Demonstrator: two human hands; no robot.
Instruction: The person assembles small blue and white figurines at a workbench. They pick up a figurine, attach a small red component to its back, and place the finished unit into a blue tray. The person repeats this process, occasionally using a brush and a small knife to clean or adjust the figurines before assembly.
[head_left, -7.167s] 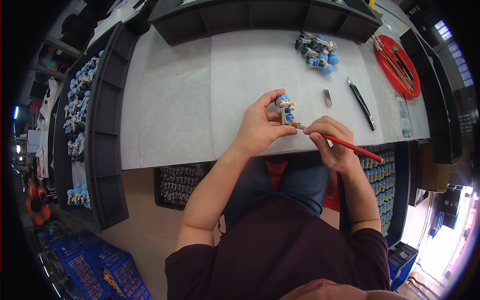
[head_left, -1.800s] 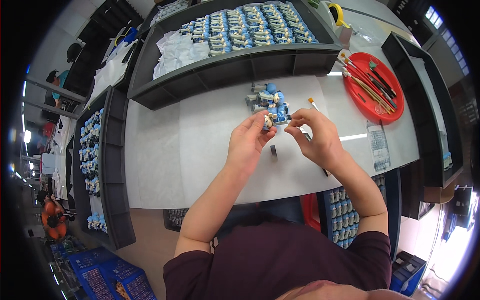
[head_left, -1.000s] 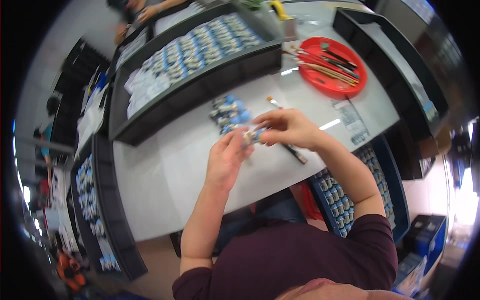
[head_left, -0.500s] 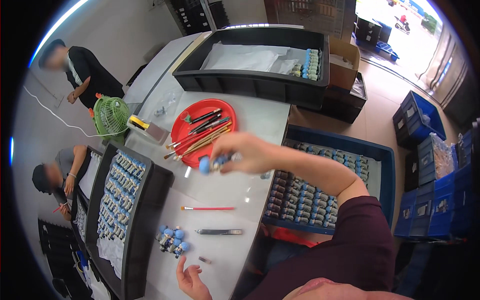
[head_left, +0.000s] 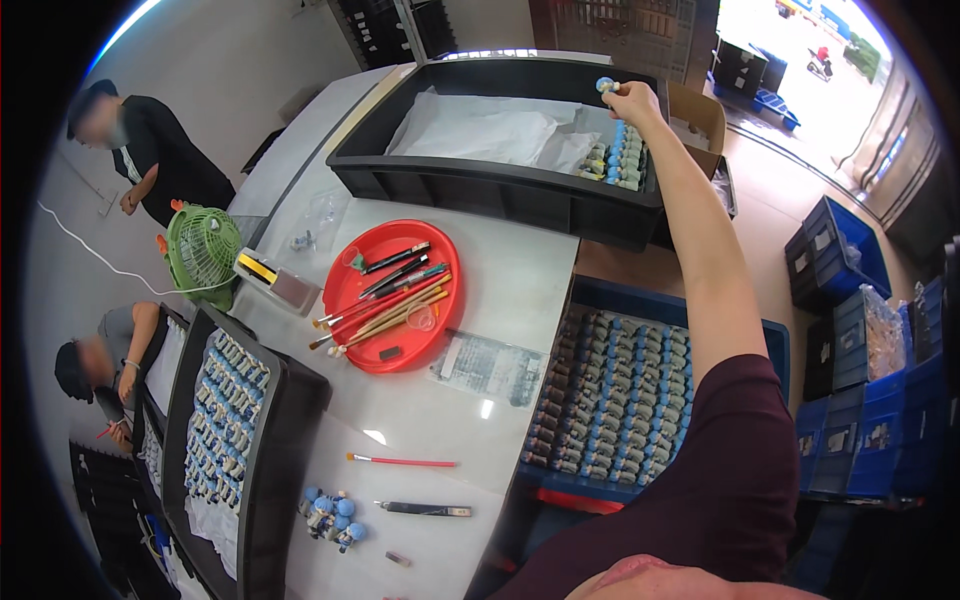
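My right hand (head_left: 634, 103) reaches out to the far right corner of a large black tray (head_left: 455, 180). Pinched in its fingers is a small figurine (head_left: 605, 86) with a blue head, held above the tray. Below the hand, rows of similar figurines (head_left: 628, 155) lie in the tray's right end, beside white lining paper (head_left: 480, 130). My left hand is out of view. On the table nearer me are a cluster of blue-headed figurines (head_left: 332, 518), a red-handled paintbrush (head_left: 405, 460), dark tweezers (head_left: 425, 509) and a small dark block (head_left: 398, 559).
A red round tray (head_left: 440, 335) holds brushes and pens. At left stand a black tray of figurines (head_left: 255, 500), a green fan (head_left: 205, 250) and a tape dispenser (head_left: 275, 282). A blue crate (head_left: 775, 350) of figurines sits at right. Two people (head_left: 165, 150) are at the far left.
My right hand has carried the figurine from above the red tray to the far right, over the black tray. My left hand has dropped out of view at the lower edge.
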